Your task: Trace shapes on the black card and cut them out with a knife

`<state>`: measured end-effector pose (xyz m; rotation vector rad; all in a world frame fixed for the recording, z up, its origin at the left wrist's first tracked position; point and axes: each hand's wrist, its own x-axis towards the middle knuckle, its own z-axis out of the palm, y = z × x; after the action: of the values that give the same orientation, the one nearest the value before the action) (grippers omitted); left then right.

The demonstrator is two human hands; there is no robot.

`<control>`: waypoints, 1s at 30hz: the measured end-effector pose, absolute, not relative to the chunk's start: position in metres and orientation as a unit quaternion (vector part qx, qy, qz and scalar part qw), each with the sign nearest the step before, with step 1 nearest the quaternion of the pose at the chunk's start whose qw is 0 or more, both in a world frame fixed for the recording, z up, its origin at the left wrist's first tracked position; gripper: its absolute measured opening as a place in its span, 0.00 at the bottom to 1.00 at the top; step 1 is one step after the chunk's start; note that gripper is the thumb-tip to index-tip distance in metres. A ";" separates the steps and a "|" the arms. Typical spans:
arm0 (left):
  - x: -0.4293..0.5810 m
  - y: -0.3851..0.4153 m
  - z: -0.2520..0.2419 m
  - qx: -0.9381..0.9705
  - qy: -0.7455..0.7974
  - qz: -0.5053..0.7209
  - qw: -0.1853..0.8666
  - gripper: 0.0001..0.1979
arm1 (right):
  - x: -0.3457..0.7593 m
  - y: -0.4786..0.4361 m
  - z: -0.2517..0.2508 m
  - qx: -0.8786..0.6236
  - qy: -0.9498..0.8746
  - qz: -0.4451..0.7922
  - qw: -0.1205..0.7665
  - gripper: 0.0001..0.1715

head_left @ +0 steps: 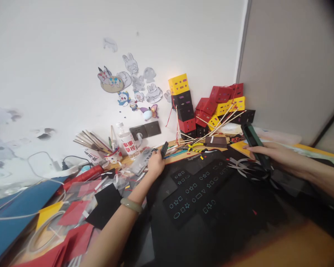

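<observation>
My left hand (155, 163) reaches to the back of the desk and is closed round a small dark tool (164, 149), perhaps a knife or a pen. My right hand (269, 152) lies at the right and grips a long dark green flat object (253, 142) that points up and away. Between both hands lies a black card sheet (196, 191) with cut-out stars, circles and rectangles. A pale bangle (131, 205) sits on my left wrist.
Red, yellow and black paper box lanterns (211, 107) are stacked against the wall with thin wooden sticks (214, 128). A plastic bottle (128, 142), a cup of sticks (98, 144), red and black paper scraps (80, 211) and cables (52, 163) crowd the left. Stickers (130, 85) dot the wall.
</observation>
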<state>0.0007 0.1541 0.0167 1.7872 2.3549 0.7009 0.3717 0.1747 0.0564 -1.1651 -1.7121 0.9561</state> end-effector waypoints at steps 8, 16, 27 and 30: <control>0.010 0.126 0.042 0.539 0.685 0.388 0.298 0.14 | 0.356 0.187 0.070 -0.455 -0.474 0.587 0.473 0.09; 0.034 0.095 0.041 0.466 0.576 0.459 0.490 0.14 | 0.342 0.182 0.067 -0.381 -0.495 0.603 0.497 0.06; 0.063 0.065 0.051 0.462 0.508 0.446 0.574 0.12 | 0.333 0.174 0.065 -0.393 -0.539 0.570 0.479 0.17; 0.067 0.056 0.050 0.476 0.477 0.448 0.588 0.13 | 0.333 0.178 0.061 -0.430 -0.560 0.524 0.476 0.22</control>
<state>0.0667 0.0563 0.0505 1.1090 1.1121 1.0428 0.3330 0.1783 0.0609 -1.0514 -1.3697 1.2799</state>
